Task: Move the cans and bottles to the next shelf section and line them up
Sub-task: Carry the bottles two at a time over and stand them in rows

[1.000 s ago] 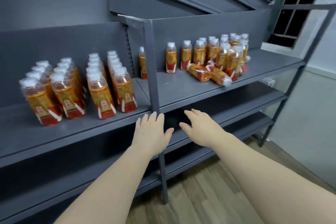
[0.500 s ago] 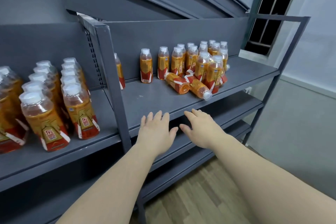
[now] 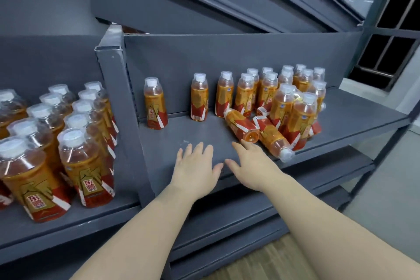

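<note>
Head view: a grey metal shelf unit is split by an upright post (image 3: 118, 88) into two sections. On the left section (image 3: 91, 213) orange drink bottles with white caps (image 3: 86, 166) stand upright in neat rows that run from the front edge back toward the rear panel.

On the right section (image 3: 193, 134) the bottles are less orderly. One bottle (image 3: 155, 104) stands alone just beside the post, close to the back panel (image 3: 204, 57). A second bottle (image 3: 199, 98) stands apart from it, further right along the back. Beyond that a loose cluster of upright bottles (image 3: 281, 102) crowds the right rear part of the shelf. Two bottles lie on their sides in front of the cluster: one fallen bottle (image 3: 242, 126) points its base toward the camera, and the other fallen bottle (image 3: 272, 138) lies with its cap near the front edge.

The left hand (image 3: 195, 166) is over the bare front part of the right section, palm down, fingers straight and slightly spread, holding nothing. The right hand (image 3: 252, 163) is just beside it, also palm down with straight fingers and nothing in it. Its fingertips are just beside the base of the nearer fallen bottle; whether they touch it cannot be told.

A lower shelf (image 3: 318, 170) shows below, and a wooden floor (image 3: 272, 261) under that. A dark window (image 3: 391, 52) is at the far right.
</note>
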Action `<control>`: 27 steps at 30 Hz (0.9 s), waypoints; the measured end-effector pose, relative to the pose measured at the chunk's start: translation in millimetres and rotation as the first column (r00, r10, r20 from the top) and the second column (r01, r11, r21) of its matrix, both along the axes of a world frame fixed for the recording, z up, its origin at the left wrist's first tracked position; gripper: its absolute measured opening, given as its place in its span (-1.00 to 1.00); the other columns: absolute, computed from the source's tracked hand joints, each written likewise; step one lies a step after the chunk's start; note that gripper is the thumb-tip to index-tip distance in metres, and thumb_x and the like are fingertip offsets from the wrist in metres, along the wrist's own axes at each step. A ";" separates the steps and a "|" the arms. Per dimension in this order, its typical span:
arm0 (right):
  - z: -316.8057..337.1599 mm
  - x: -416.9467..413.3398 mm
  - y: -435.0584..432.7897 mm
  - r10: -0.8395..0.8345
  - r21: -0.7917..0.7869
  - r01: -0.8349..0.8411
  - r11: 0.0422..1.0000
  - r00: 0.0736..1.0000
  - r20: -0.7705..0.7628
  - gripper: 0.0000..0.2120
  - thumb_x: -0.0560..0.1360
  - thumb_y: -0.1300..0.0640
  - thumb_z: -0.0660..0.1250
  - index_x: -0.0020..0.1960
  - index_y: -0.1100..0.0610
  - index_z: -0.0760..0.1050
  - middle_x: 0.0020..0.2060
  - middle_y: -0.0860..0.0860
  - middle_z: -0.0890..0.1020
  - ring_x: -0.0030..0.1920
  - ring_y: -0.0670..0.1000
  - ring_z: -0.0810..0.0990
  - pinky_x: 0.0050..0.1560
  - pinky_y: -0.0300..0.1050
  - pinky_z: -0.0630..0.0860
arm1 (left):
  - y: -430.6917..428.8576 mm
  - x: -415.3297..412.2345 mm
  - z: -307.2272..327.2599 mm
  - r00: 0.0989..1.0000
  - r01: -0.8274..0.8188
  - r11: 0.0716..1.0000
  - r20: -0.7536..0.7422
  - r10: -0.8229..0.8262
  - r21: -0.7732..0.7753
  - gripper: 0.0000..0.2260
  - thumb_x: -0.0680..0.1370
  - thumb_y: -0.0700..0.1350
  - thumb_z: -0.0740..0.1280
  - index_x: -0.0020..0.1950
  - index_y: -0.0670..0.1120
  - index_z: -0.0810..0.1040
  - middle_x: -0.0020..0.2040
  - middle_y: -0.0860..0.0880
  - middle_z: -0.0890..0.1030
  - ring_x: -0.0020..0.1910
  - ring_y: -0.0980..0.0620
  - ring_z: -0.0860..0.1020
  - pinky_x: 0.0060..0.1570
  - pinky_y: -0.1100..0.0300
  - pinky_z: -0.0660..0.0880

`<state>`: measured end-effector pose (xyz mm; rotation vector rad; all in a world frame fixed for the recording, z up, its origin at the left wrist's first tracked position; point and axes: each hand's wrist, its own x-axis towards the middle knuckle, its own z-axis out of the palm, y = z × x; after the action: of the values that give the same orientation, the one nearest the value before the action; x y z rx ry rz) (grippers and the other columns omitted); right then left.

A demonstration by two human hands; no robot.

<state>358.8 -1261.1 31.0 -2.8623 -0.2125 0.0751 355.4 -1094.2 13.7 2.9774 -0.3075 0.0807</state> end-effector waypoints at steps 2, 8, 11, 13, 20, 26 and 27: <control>0.6 22.7 -1.1 0.043 0.029 -0.043 0.999 0.999 0.002 -0.35 0.66 -0.20 0.10 0.63 0.06 0.02 0.61 0.11 0.07 0.60 0.12 0.01 0.56 0.05 0.03 | -1.9 14.4 -0.7 0.998 -0.059 0.998 -0.006 0.059 -0.005 -0.46 0.67 0.20 0.07 0.57 -0.04 0.18 0.60 -0.10 0.19 0.59 -0.18 0.08 0.55 -0.15 0.03; 6.4 78.2 -9.3 0.209 0.043 -0.209 0.977 0.978 0.013 -0.35 0.66 -0.20 0.10 0.63 0.06 0.02 0.61 0.11 0.08 0.60 0.13 0.03 0.55 0.03 0.07 | -12.0 46.6 4.2 0.967 -0.255 0.967 -0.025 0.254 -0.007 -0.43 0.66 0.22 0.06 0.60 -0.02 0.14 0.62 -0.09 0.16 0.59 -0.18 0.08 0.55 -0.15 0.02; 8.5 102.7 -16.6 0.263 0.054 -0.263 0.963 0.965 0.022 -0.36 0.66 -0.18 0.10 0.63 0.08 0.02 0.61 0.11 0.09 0.60 0.14 0.04 0.55 0.03 0.09 | -17.4 56.1 7.4 0.944 -0.329 0.944 -0.014 0.328 -0.007 -0.44 0.67 0.22 0.06 0.60 -0.03 0.14 0.62 -0.09 0.15 0.59 -0.19 0.08 0.55 -0.14 0.02; 7.3 116.8 -18.9 0.286 0.071 -0.288 0.955 0.958 0.033 -0.35 0.66 -0.18 0.11 0.63 0.08 0.02 0.61 0.11 0.10 0.60 0.13 0.04 0.55 0.02 0.09 | -20.2 60.7 6.5 0.928 -0.371 0.928 -0.018 0.371 -0.009 -0.44 0.67 0.22 0.06 0.60 -0.03 0.15 0.61 -0.09 0.16 0.59 -0.19 0.10 0.55 -0.14 0.04; 1.5 155.7 -6.6 0.297 0.183 -0.294 0.938 0.955 0.008 -0.31 0.65 -0.16 0.18 0.63 0.11 0.00 0.60 0.09 0.13 0.58 0.15 0.13 0.53 0.07 0.22 | -13.0 84.9 -1.4 0.882 -0.471 0.882 -0.028 0.470 -0.008 -0.45 0.66 0.22 0.07 0.58 -0.02 0.18 0.61 -0.09 0.19 0.58 -0.19 0.13 0.54 -0.16 0.09; -0.8 195.1 8.0 0.267 0.228 -0.256 0.939 0.964 -0.017 -0.27 0.64 -0.13 0.22 0.63 0.09 -0.05 0.61 0.07 0.12 0.58 0.14 0.14 0.53 0.06 0.23 | 11.6 121.9 -5.9 0.839 -0.543 0.838 -0.003 0.543 -0.046 -0.47 0.66 0.21 0.09 0.55 -0.03 0.22 0.54 -0.08 0.31 0.53 -0.19 0.24 0.51 -0.14 0.18; -1.1 201.9 10.1 0.256 0.236 -0.245 0.940 0.966 -0.017 -0.27 0.63 -0.12 0.23 0.63 0.09 -0.05 0.60 0.06 0.13 0.58 0.13 0.16 0.53 0.05 0.24 | 15.3 128.8 -6.8 0.835 -0.550 0.833 -0.007 0.550 -0.056 -0.47 0.65 0.21 0.10 0.55 -0.03 0.21 0.53 -0.08 0.32 0.53 -0.20 0.24 0.50 -0.15 0.19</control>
<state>560.6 -1251.0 29.9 -2.5827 -0.5395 0.1577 484.1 -1079.0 6.9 2.9044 0.5569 0.1620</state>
